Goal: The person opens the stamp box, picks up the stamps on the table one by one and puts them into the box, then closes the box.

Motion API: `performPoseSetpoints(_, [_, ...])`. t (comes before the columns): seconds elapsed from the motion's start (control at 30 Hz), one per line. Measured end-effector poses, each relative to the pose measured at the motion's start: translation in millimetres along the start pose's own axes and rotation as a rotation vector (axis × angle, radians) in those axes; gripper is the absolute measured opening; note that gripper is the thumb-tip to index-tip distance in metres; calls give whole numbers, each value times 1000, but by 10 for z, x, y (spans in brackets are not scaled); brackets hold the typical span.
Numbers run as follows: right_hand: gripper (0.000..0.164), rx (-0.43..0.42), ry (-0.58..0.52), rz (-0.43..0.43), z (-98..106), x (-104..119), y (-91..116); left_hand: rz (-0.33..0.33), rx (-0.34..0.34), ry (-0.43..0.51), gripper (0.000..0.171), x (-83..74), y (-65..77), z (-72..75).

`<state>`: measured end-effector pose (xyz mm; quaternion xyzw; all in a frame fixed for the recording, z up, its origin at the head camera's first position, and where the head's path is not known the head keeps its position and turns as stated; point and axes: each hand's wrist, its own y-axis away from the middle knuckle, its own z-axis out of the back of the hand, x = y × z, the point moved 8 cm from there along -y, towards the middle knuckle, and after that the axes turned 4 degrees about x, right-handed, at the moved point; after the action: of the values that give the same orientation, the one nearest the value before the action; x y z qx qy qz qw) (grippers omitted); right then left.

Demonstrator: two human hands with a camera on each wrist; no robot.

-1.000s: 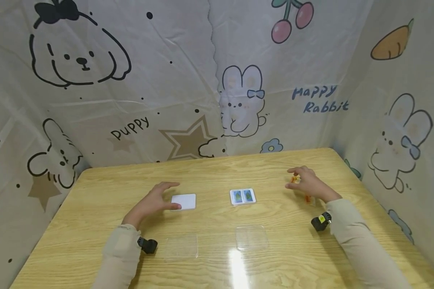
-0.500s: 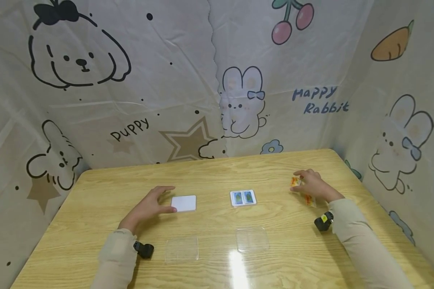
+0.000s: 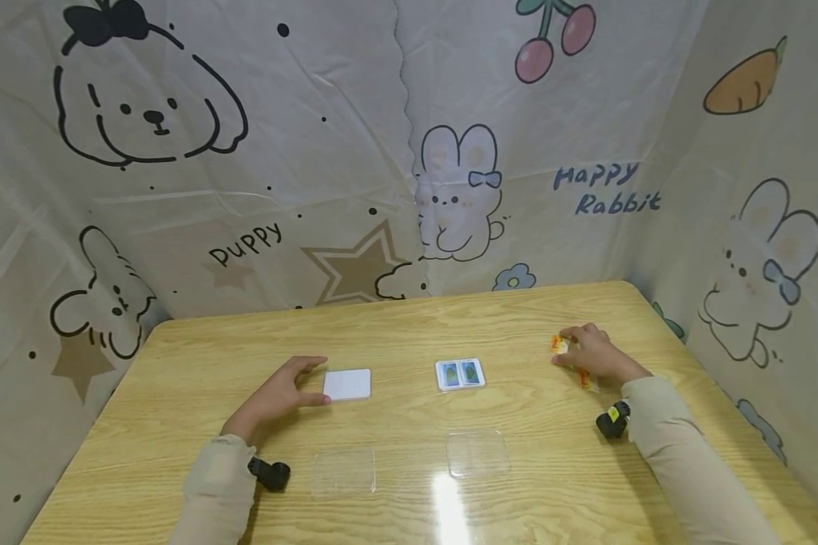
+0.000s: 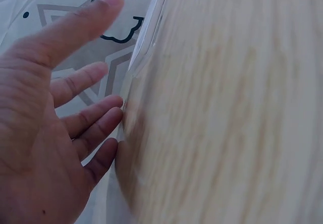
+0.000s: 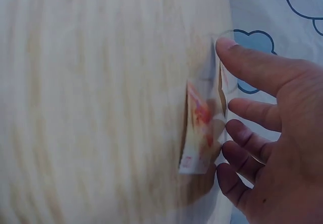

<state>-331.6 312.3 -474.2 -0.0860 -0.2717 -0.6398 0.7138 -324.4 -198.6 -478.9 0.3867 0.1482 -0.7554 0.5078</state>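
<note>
Orange packet (image 3: 557, 344) on worktop (image 3: 395, 333), right side, by right hand (image 3: 596, 356); its fingers look parted, gripping nothing, though contact is unclear. Second packet (image 3: 588, 380) partly under that hand. Left hand (image 3: 276, 393) spread, holding nothing, thumb at corner of white card (image 3: 348, 384). Picture card (image 3: 460, 374) between hands.

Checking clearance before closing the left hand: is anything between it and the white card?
Nothing visible is. The left hand is beside the white card, thumb tip at its near-left corner; contact is unclear. The nearest clear plastic tray lies outside that gap.
</note>
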Motion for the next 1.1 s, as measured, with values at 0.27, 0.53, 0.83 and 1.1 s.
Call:
performPoseSetpoints(0.27, [66, -26, 6, 20, 41, 25, -9, -46, -10, -116, 78, -15, -24, -10])
performPoseSetpoints(0.53, [56, -49, 19, 38, 72, 49, -37, -56, -32, -154, 75, -18, -50, -4])
performPoseSetpoints(0.83, [42, -57, -1, 76, 22, 89, -42, -59, -51, -160, 70, 13, -19, -35])
performPoseSetpoints(1.1, [38, -56, -27, 81, -17, 80, -46, -41, -45, -166, 68, 34, -5, -42])
